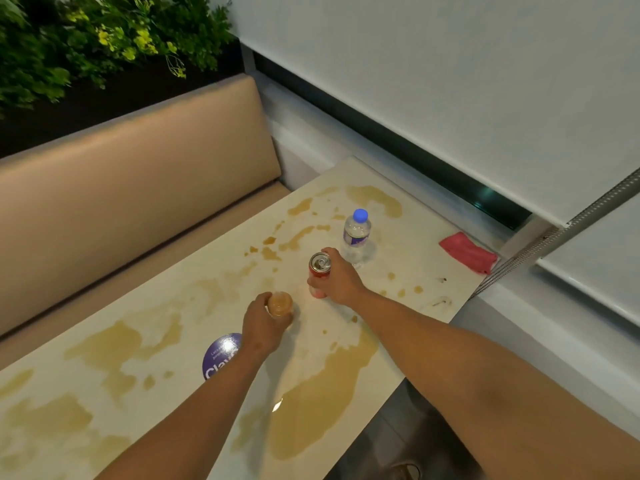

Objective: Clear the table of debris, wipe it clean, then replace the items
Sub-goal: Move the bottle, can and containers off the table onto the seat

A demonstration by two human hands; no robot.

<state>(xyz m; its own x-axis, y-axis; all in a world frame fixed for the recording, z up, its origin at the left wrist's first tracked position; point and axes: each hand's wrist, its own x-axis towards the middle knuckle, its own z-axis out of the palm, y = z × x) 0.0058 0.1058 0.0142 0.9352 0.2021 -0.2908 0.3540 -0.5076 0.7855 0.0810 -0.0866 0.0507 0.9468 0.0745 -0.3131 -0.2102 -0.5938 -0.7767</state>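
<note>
The cream table [114,386] is covered with brownish-yellow spill patches [322,396]. My left hand [259,327] grips a small cup of orange-brown drink [280,304] standing near the table's middle. My right hand [337,277] is wrapped round a red drink can [319,268] with a silver top, just to the right of the cup. Behind the can stands a clear water bottle [356,233] with a blue cap. A folded pink-red cloth [467,252] lies at the table's far right edge by the window sill.
A round purple sticker [220,355] is on the table under my left wrist. A beige padded bench [131,188] runs along the table's far side, with green plants [86,39] above it. The window wall with a roller blind [450,81] bounds the right.
</note>
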